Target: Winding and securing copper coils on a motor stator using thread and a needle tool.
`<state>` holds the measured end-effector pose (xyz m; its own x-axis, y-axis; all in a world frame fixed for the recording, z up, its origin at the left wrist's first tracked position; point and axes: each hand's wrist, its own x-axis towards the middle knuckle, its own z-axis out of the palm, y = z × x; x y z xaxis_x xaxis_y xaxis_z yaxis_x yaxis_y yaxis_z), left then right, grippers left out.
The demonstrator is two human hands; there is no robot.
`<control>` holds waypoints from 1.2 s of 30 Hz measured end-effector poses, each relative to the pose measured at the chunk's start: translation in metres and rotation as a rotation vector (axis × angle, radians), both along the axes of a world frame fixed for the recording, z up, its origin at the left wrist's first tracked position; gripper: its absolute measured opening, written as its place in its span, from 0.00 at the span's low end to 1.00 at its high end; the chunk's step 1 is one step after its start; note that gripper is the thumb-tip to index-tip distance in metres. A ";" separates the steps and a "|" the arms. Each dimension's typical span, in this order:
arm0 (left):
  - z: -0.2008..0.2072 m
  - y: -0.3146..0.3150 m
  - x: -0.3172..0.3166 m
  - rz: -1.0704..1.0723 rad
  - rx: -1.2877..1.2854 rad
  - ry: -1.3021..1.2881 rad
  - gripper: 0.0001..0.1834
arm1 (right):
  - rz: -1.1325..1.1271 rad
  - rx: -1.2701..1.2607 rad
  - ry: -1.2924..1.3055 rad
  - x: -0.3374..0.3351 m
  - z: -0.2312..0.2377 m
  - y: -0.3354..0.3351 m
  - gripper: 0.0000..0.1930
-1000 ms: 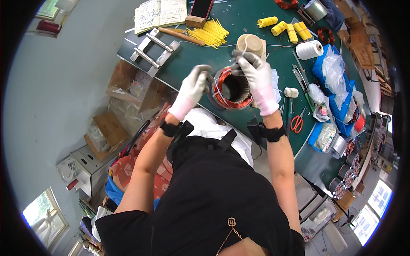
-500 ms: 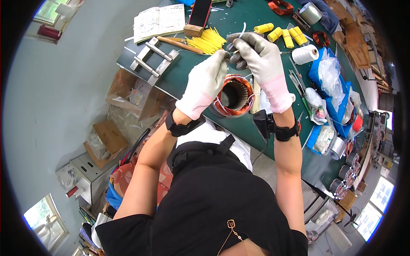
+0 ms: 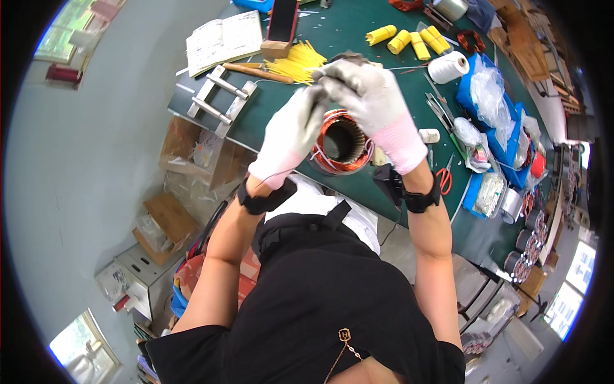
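Observation:
My left hand (image 3: 293, 131), in a white glove with grey fingers, is closed in a pinch. Its fingertips meet those of my right hand (image 3: 371, 96), gloved alike with a pink cuff and bent fingers pressed together. Whatever they hold is hidden and slightly blurred. Just below them stands a motor stator (image 3: 341, 142), a round ring with copper windings, white lacing and a slotted hollow core. The right hand covers part of its far right rim. Beyond the left fingertips lies a fan of thin yellow sleeves (image 3: 297, 62).
On the green table (image 3: 409, 192) sit a metal frame with two bars (image 3: 219, 97), an open notebook (image 3: 225, 40), a phone on a wooden block (image 3: 281, 25) and yellow bundles (image 3: 400, 41). Rightward are a white thread cone (image 3: 448, 67), red-handled scissors (image 3: 445, 176) and blue bins (image 3: 489, 118).
My hands have come together and turned inward, the right one shifting left and downward. The pale tube that stuck up from the right fingers no longer shows. The whole view has shifted slightly.

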<state>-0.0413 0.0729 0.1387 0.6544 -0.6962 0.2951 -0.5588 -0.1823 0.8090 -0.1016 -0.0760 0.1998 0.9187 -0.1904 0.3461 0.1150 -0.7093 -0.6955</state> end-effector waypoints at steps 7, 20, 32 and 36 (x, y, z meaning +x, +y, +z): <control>-0.045 0.033 -0.011 0.029 0.491 0.166 0.15 | 0.048 -0.057 0.239 -0.007 -0.047 0.029 0.09; -0.110 0.040 -0.005 -0.188 -0.030 0.970 0.27 | -0.145 -0.144 0.395 -0.016 -0.114 0.067 0.08; -0.088 0.071 -0.020 -0.276 0.512 0.904 0.13 | -0.433 -0.072 0.104 -0.078 -0.108 0.080 0.11; -0.072 0.066 -0.048 -0.489 0.677 0.442 0.12 | -0.003 0.590 0.267 -0.218 -0.102 0.053 0.13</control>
